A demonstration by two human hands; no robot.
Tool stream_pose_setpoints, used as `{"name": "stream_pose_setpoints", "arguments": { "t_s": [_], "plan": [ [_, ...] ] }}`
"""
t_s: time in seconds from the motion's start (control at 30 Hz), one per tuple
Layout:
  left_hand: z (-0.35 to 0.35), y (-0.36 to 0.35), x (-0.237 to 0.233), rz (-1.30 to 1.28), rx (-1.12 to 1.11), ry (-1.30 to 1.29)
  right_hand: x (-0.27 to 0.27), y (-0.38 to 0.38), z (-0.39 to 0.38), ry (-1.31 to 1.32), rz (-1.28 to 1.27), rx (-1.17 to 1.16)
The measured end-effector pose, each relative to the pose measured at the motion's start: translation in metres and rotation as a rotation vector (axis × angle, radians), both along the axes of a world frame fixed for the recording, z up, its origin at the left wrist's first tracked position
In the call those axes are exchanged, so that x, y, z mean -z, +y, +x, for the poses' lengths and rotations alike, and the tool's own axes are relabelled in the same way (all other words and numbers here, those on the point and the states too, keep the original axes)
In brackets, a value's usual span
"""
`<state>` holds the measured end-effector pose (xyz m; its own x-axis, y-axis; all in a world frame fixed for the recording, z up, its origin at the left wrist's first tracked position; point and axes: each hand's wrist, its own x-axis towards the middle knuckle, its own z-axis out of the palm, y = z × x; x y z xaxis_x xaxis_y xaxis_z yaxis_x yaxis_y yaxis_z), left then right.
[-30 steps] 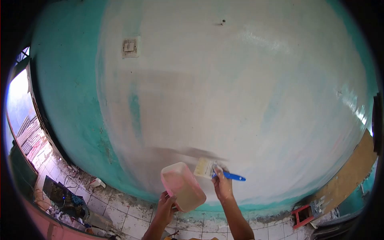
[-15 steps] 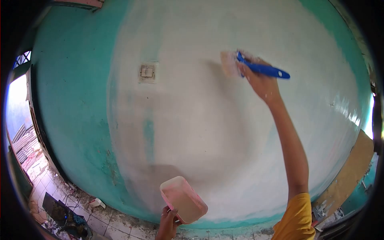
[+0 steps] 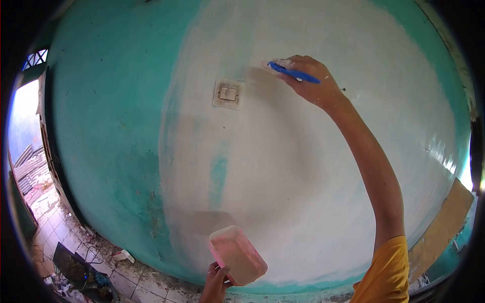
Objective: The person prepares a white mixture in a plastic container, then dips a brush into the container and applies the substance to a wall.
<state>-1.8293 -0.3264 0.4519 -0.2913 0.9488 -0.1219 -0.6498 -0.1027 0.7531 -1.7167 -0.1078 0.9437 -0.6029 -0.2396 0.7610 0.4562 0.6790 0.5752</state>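
My right hand point(image 3: 308, 81) is closed around a paintbrush point(image 3: 298, 74) with a blue handle, its bristles at the wall near the upper middle. White paint spots my fingers. Low in the view, my left hand point(image 3: 216, 283) grips a pink plastic tub point(image 3: 242, 257) by its near left side; the tub is tilted and has pale paint inside. The wall point(image 3: 283, 151) has a broad white coat over turquoise, with a turquoise streak point(image 3: 219, 174) showing through. Left of the brush is a wall switch point(image 3: 228, 94) with a smeared frame.
An open doorway point(image 3: 28, 141) is at the far left. On the tiled floor point(image 3: 139, 288) lie debris, a white object point(image 3: 124, 256) and a dark object point(image 3: 76, 267) with wires. A brown board point(image 3: 442, 227) leans at the right.
My right hand and the brush have moved left and slightly up, closer to the switch. The view has turned, shifting the wall to the right. My left hand still holds the tub.
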Motion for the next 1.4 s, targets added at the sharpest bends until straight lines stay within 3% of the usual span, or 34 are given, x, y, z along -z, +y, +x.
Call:
{"name": "stream_pose_setpoints", "arguments": {
  "t_s": [0.33, 0.43, 0.53, 0.63, 0.73, 0.77, 0.93, 0.97, 1.0, 1.13, 1.2, 1.3, 1.33, 1.4],
  "plan": [
    [-0.041, -0.005, 0.001, -0.037, 0.002, 0.025, -0.009, 0.012, -0.019, 0.13, 0.21, 0.166],
    [-0.047, -0.003, 0.005, -0.054, 0.005, 0.029, 0.03, 0.026, -0.016, -0.059, 0.248, 0.187],
    [-0.05, -0.004, 0.006, -0.065, 0.013, 0.048, 0.102, 0.02, -0.018, -0.311, 0.15, 0.254],
    [-0.051, -0.005, 0.002, -0.071, 0.016, 0.056, 0.123, -0.002, -0.018, -0.422, -0.161, 0.306],
    [-0.053, -0.004, 0.003, -0.061, 0.025, 0.043, 0.082, 0.006, -0.014, -0.24, -0.295, 0.267],
    [-0.054, -0.003, 0.004, -0.064, 0.034, 0.041, 0.059, 0.005, -0.017, -0.077, -0.461, 0.345],
    [-0.057, -0.001, 0.008, -0.069, 0.02, 0.002, -0.07, 0.037, -0.018, 0.112, -0.024, 0.374],
    [-0.057, -0.001, 0.009, -0.089, 0.02, -0.001, -0.083, 0.037, -0.017, 0.113, 0.137, 0.277],
    [-0.056, 0.0, 0.011, -0.09, 0.021, -0.002, -0.082, 0.02, -0.02, 0.175, 0.117, 0.254],
    [-0.057, -0.004, 0.014, -0.094, 0.03, 0.006, -0.05, 0.012, -0.025, 0.202, 0.191, 0.338],
    [-0.056, -0.005, 0.017, -0.1, 0.034, 0.01, -0.003, 0.025, -0.023, 0.005, 0.165, 0.34],
    [-0.057, -0.008, 0.026, -0.062, 0.015, -0.01, 0.085, 0.007, -0.024, -0.269, -0.006, 0.421],
    [-0.058, -0.01, 0.022, -0.06, 0.019, 0.0, 0.106, 0.007, -0.019, -0.34, -0.099, 0.347],
    [-0.059, -0.014, 0.02, -0.054, 0.024, 0.014, 0.116, -0.008, -0.015, -0.351, -0.32, 0.341]
  ]
}}
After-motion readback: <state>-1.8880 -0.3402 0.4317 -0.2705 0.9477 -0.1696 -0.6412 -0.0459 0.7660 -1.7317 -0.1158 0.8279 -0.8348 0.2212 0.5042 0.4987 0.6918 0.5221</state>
